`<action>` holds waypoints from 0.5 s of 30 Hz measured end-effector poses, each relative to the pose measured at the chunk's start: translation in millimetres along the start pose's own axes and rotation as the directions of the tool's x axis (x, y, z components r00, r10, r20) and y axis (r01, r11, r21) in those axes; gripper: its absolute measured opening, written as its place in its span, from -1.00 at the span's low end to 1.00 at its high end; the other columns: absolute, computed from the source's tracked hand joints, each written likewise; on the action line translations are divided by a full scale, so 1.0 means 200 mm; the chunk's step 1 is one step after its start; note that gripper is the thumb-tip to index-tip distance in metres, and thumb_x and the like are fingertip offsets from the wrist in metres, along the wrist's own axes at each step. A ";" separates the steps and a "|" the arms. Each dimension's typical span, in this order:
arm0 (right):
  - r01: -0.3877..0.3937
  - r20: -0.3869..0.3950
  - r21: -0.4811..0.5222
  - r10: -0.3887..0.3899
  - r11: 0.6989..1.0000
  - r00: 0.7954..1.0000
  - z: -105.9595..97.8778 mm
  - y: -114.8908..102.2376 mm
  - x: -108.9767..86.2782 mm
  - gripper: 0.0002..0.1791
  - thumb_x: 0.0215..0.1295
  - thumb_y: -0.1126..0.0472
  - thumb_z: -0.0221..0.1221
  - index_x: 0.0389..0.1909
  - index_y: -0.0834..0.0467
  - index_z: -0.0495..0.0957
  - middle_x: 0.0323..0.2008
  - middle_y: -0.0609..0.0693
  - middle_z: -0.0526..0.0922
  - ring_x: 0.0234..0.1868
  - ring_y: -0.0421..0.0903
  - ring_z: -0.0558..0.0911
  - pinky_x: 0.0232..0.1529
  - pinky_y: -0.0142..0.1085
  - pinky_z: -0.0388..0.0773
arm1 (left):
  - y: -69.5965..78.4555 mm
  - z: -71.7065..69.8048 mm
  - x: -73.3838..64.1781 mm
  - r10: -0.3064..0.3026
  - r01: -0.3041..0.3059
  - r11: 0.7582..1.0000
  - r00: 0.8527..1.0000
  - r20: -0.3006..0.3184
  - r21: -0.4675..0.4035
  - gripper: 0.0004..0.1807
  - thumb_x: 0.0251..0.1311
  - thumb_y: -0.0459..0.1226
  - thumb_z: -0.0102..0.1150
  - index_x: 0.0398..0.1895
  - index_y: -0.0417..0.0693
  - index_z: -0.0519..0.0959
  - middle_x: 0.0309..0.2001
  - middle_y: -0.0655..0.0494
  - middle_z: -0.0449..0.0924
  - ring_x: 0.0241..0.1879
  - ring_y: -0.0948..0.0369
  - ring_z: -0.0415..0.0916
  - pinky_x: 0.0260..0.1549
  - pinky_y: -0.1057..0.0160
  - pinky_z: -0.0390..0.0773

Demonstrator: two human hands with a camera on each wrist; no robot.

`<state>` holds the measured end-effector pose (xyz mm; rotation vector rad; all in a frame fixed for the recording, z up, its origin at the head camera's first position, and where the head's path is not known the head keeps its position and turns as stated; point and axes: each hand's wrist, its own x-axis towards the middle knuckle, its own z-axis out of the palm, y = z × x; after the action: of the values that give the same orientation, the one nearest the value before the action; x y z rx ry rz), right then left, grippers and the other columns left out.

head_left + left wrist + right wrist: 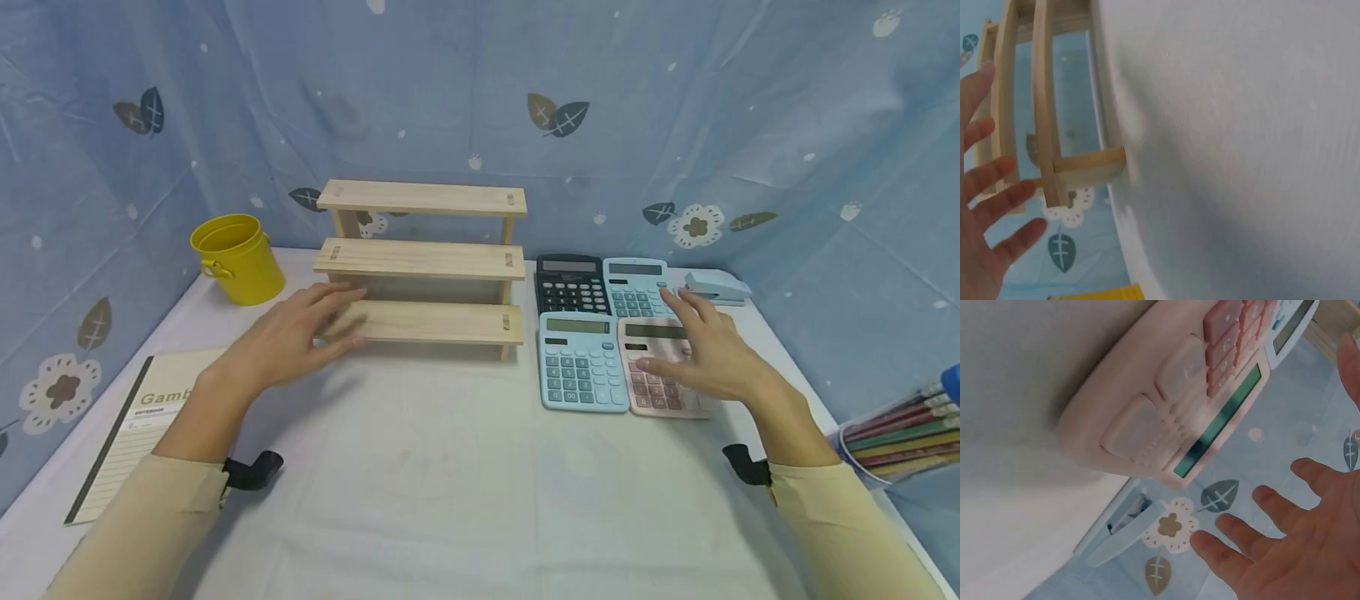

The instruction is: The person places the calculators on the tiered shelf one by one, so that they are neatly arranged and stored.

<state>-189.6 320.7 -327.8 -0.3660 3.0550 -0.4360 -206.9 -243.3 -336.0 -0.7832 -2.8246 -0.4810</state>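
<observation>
My left hand (296, 337) hovers at the left end of a three-tier wooden shelf (420, 321), fingers spread and holding nothing. In the left wrist view its fingers (997, 209) are apart from one another beside the shelf's slats (1045, 106). Above the pink calculator (660, 392) is my right hand (712, 346), also empty with fingers extended. A light blue calculator (585, 371) lies beside the pink one. Behind them are a black calculator (572, 292) and another light blue calculator (633, 283), the latter partly hidden by the right hand.
A yellow bucket (255, 271) stands at the back left. A notebook (138, 433) lies by the left edge, partly under the left forearm. At the back right sits a light blue stapler (716, 287). A holder with several pencils (900, 433) is at the right edge.
</observation>
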 end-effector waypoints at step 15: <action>-0.038 0.106 0.045 0.033 0.998 0.994 0.10 0.01 -0.01 0.42 0.08 -0.24 0.48 0.65 0.17 -0.29 0.55 0.49 -0.21 0.43 0.66 -0.01 0.21 0.59 0.13 | -0.01 0.02 -0.02 -0.088 0.093 0.994 0.993 0.084 -0.055 -0.21 0.39 0.19 0.16 0.58 0.11 0.25 0.53 -0.12 0.20 0.49 -0.18 0.15 0.32 -0.36 0.24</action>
<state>-187.0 317.8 -347.3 -0.3221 2.9385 -0.4694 -205.7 -245.7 -341.2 -0.7030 -2.9441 -0.5602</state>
